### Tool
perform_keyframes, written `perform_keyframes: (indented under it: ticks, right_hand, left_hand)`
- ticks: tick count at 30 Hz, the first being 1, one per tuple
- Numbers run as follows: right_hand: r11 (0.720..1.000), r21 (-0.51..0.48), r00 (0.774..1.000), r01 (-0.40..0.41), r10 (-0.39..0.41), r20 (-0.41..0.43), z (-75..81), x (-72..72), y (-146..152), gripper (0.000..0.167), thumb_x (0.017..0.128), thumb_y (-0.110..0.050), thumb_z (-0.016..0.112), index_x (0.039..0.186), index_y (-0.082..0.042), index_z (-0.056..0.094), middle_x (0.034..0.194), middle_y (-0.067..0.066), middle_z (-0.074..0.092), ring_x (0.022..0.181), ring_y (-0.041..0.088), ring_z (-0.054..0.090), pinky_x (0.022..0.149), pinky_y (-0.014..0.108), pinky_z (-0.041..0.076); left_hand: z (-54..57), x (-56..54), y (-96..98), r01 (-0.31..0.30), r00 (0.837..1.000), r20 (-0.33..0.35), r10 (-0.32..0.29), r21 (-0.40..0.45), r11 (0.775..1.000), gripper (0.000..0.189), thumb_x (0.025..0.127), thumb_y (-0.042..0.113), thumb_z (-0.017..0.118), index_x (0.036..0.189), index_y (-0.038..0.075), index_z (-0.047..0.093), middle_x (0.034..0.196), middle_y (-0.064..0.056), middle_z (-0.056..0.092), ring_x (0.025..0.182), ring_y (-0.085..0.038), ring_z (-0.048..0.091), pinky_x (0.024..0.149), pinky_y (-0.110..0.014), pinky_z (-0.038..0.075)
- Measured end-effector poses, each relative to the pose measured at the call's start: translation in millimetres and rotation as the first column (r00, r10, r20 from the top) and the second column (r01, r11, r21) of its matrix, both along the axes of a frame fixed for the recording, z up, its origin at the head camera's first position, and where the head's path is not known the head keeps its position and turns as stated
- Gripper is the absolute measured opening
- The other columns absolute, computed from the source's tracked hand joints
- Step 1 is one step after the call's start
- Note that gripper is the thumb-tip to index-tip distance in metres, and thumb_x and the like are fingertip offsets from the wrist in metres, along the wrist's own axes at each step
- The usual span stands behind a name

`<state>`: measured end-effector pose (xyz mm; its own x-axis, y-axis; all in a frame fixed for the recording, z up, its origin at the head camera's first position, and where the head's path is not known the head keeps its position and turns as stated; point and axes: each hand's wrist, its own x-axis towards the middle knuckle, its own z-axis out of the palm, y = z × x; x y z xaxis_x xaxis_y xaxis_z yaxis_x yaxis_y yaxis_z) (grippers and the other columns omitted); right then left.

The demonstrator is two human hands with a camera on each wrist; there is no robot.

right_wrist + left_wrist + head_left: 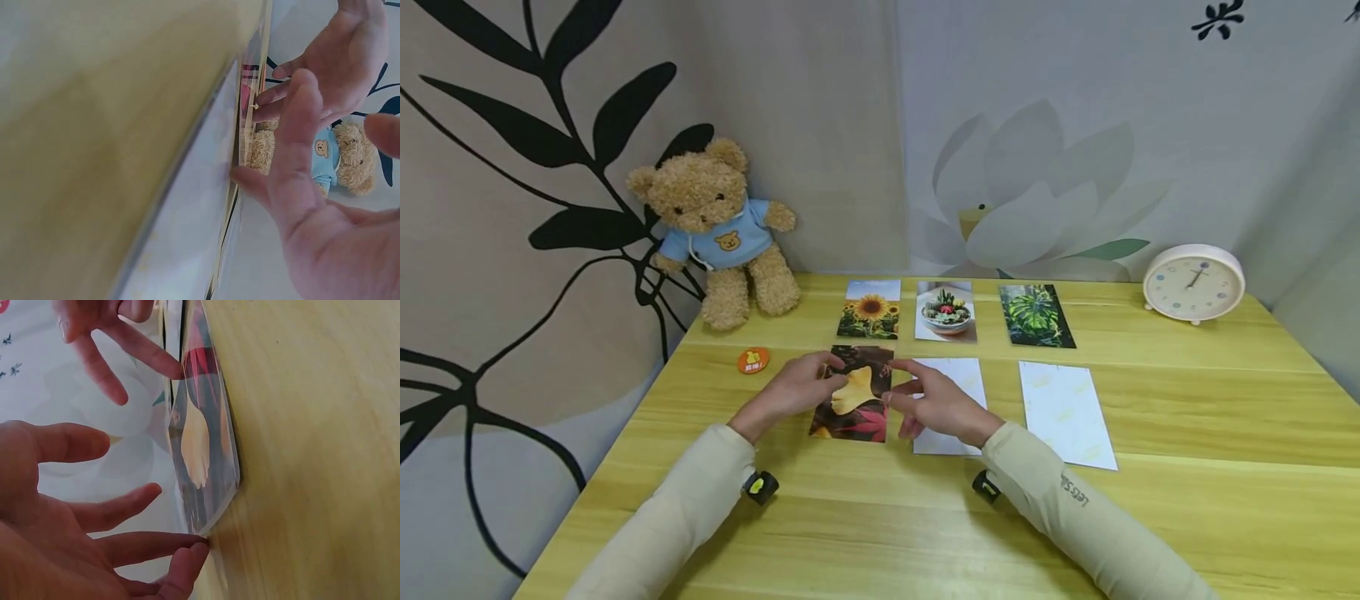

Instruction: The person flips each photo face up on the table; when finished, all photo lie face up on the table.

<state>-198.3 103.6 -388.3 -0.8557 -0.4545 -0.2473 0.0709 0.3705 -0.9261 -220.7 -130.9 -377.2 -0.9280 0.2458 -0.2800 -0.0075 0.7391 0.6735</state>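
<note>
A photo card [855, 393] with a yellow leaf and red leaves lies on the wooden table, between both hands. My left hand [801, 387] has its fingers at the card's left side, and in the left wrist view a fingertip touches a corner of the glossy card [195, 444]. My right hand [946, 406] reaches over a pale face-down card [951, 443], fingers extended toward the leaf card's right edge. Farther right lies another pale card [1067, 412]. Behind them sit a sunflower card [871, 310], a cactus bowl card [946, 312] and a green leaf card [1037, 317].
A teddy bear [718, 242] in a blue top sits at the back left corner. An orange round badge [753, 360] lies left of the leaf card. A white clock [1193, 283] stands at the back right. Curtains [835, 125] hang behind the table.
</note>
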Motion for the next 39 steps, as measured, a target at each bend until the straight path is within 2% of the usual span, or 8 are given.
perform_keyframes:
  ticks: [8,15,18,21,26,30,33,39]
  right_hand:
    - [1.000,-0.001,1.000,-0.029,0.029,0.001,-0.5,-0.2,2,0.067,0.102,-0.025,0.058,0.160,-0.014,0.026,0.143,0.025,0.056,0.065,0.024,0.071,0.066,0.038,0.061]
    - [0.998,-0.010,0.998,-0.056,0.056,-0.005,3.0,-2.1,14,0.069,0.103,-0.025,0.056,0.161,-0.012,0.020,0.145,0.025,0.054,0.073,0.026,0.073,0.067,0.037,0.061]
    - [0.997,-0.009,0.997,-0.071,0.070,-0.034,4.6,-1.7,24,0.064,0.104,-0.025,0.055,0.159,-0.009,0.026,0.143,0.025,0.055,0.077,0.025,0.073,0.069,0.036,0.061]
    - [0.996,0.015,0.994,-0.087,0.087,-0.072,6.9,0.9,35,0.058,0.104,-0.025,0.055,0.155,-0.007,0.034,0.140,0.024,0.057,0.088,0.026,0.073,0.072,0.037,0.060]
    - [0.990,0.136,0.985,-0.048,0.070,-0.160,10.4,9.8,59,0.055,0.103,-0.029,0.056,0.152,-0.009,0.041,0.142,0.021,0.056,0.118,0.029,0.064,0.082,0.038,0.059]
    - [0.965,0.261,0.968,0.030,0.037,-0.248,13.6,17.3,77,0.056,0.103,-0.034,0.057,0.151,-0.011,0.042,0.144,0.018,0.056,0.128,0.031,0.059,0.097,0.046,0.055]
    - [0.944,0.323,0.953,0.067,0.036,-0.302,15.3,21.9,89,0.057,0.103,-0.034,0.057,0.151,-0.008,0.041,0.145,0.018,0.056,0.129,0.034,0.059,0.103,0.051,0.051]
    - [0.932,0.353,0.943,0.076,0.048,-0.328,12.0,27.5,103,0.062,0.103,-0.033,0.057,0.152,-0.003,0.037,0.149,0.021,0.051,0.131,0.039,0.057,0.100,0.049,0.054]
  left_hand:
    - [0.3,-0.1,-0.1,0.019,1.000,-0.009,-0.019,-0.028,0.999,0.045,0.103,0.033,0.053,0.141,0.007,0.053,0.091,-0.011,0.071,0.078,-0.019,0.067,0.056,-0.030,0.038]
    - [3.3,1.6,0.8,0.026,0.995,-0.090,-0.032,-0.072,0.997,0.049,0.103,0.032,0.052,0.145,0.007,0.049,0.090,-0.016,0.074,0.054,-0.013,0.051,0.051,-0.028,0.034]
    - [6.4,5.8,7.8,0.054,0.981,-0.183,-0.068,-0.084,0.995,0.048,0.103,0.031,0.052,0.143,0.006,0.050,0.115,-0.022,0.071,0.073,-0.021,0.065,0.063,-0.036,0.051]
    - [9.1,11.4,20.6,0.118,0.971,-0.209,-0.116,-0.002,0.993,0.044,0.103,0.027,0.054,0.141,0.005,0.052,0.139,-0.021,0.059,0.117,-0.032,0.064,0.095,-0.048,0.054]
    - [8.1,22.3,46.1,0.230,0.973,-0.037,-0.228,0.253,0.940,0.046,0.103,0.023,0.053,0.145,0.005,0.048,0.148,-0.020,0.051,0.135,-0.035,0.052,0.109,-0.051,0.046]
    - [4.0,30.8,62.4,0.245,0.949,0.103,-0.299,0.362,0.900,0.055,0.103,0.028,0.054,0.151,0.007,0.039,0.157,-0.020,0.039,0.145,-0.037,0.041,0.115,-0.055,0.039]
    - [1.9,33.5,70.5,0.250,0.938,0.136,-0.319,0.373,0.893,0.060,0.103,0.032,0.055,0.154,0.008,0.035,0.161,-0.019,0.033,0.150,-0.039,0.034,0.118,-0.058,0.034]
    - [2.0,34.6,75.7,0.229,0.945,0.141,-0.295,0.359,0.905,0.061,0.102,0.034,0.056,0.153,0.008,0.036,0.163,-0.015,0.032,0.151,-0.039,0.032,0.118,-0.059,0.034]
